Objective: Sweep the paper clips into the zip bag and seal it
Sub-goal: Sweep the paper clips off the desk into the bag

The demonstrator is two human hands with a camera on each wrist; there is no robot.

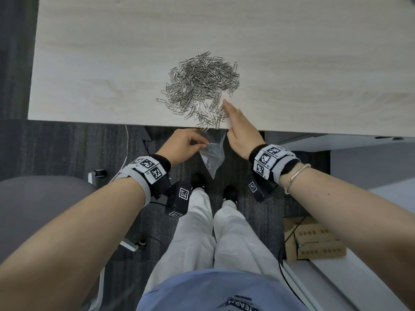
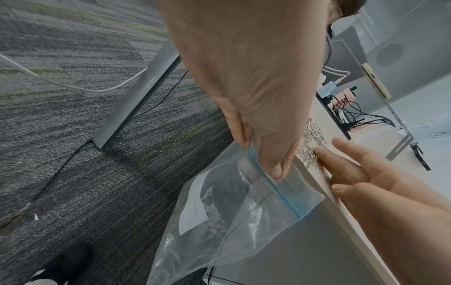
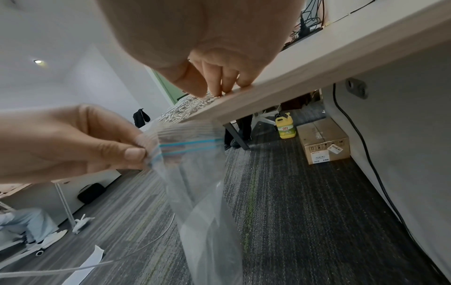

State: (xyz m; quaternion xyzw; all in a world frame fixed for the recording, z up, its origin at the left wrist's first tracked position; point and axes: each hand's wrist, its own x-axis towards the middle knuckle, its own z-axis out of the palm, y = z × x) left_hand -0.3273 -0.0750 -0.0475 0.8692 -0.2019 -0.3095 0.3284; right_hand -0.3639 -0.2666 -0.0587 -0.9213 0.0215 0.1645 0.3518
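**A:** Where do things stand?

**B:** The paper clips (image 1: 199,88) lie in a loose heap on the counter (image 1: 314,63), its near fringe spilling right to the counter's front edge at about 6 o'clock of the heap. The zip bag (image 1: 212,156) hangs just below that edge, off the counter, over the floor.

**A:** And each grip?

**B:** The left hand (image 1: 183,145) pinches the bag's top strip between thumb and fingers, near one end of the blue zip line (image 2: 275,185). The right hand (image 1: 241,129) has its fingers held straight and together, their edge on the counter at roughly 4 o'clock of the heap, touching the nearest clips; it holds nothing.

**A:** How will the stuff handle?

**B:** I'd judge the clips light singly, hard, slick on that smooth top, and prone to tangling, so they should slide in clumps while a few skitter away. The bag is thin, limp film. Held at one point it sags, and I can't tell how far its mouth gapes.

**A:** So where to take hold?

**B:** By the lip above the zip, with the mouth spread and tucked close under the edge. The load will weigh on that pinch as it grows. To seal, press along the zip line from one end.
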